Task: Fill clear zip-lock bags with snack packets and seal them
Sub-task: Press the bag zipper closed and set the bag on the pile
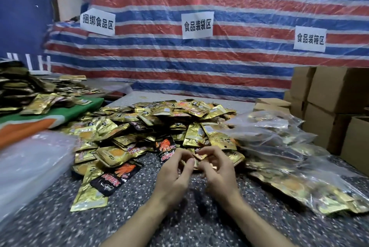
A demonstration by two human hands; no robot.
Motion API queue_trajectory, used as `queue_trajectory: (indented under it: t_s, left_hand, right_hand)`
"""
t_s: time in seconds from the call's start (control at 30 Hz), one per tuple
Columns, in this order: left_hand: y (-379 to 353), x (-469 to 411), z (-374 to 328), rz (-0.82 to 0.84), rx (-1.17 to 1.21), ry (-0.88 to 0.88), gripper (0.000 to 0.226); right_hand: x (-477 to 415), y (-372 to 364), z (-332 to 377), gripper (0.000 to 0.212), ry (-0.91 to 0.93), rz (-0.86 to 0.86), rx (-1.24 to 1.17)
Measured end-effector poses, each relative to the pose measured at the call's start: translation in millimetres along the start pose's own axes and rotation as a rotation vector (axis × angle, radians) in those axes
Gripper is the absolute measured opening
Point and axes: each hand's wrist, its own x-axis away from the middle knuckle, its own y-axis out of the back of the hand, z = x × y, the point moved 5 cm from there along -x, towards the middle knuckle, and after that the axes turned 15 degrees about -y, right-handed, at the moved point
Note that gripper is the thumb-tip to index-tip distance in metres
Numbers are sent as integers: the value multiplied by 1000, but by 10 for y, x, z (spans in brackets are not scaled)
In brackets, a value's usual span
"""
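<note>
Left hand [173, 174] and right hand [218, 174] pinch a packet [198, 156] between them, beside the pile [159, 119].

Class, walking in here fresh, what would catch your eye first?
A heap of gold snack packets covers the middle of the table. Behind it hangs a red, white and blue striped tarp bearing three paper signs. Up front, the left hand and right hand pinch a small packet.

Heaped from the middle of the speckled grey tabletop [60, 216] to its far edge: shiny gold foil snack packets [159, 123], with a few black packets with orange print [116, 175] nearer. Along the right edge, clear zip-lock bags [279, 147] stuffed with packets, lying flat and overlapping. Small gold packet [198, 156] pinched between left hand [173, 175] and right hand [217, 173].
</note>
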Motion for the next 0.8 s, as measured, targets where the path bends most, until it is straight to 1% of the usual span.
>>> queue_trajectory:
  t_s: [0.1,0.17,0.33,0.43,0.5,0.57,0.67,0.7,0.77,0.8]
  left_hand:
    - [19,-7,7,-12,-19,17,8]
    - [21,-2,0,-8,-10,31,10]
    - [38,28,-21,1,-35,42,8]
    - [60,43,-1,-30,-39,65,10]
    - [88,36,-3,-56,-46,82,5]
    - [172,7,-13,-68,-96,91,5]
    - [510,-43,-42,-85,-241,120,5]
    - [695,-50,-45,-83,-351,129,7]
    - [1162,-41,-57,-52,-717,161,18]
    - [1417,-16,-59,-30,-903,205,25]
  right_hand:
    - [-39,54,-175,37,-116,30,-135]
    - [-45,75,-211,39,-125,35,-136]
    - [-70,41,-242,31,-146,88,9]
    - [-74,66,-279,35,-187,84,-64]
    - [-80,94,-301,31,-218,79,-108]
    - [-86,113,-325,30,-246,81,-137]
    - [-96,130,-353,34,-265,103,-170]
    - [-102,131,-355,34,-266,113,-175]
    - [-115,127,-368,31,-267,131,-177]
    - [-119,119,-376,29,-268,139,-175]
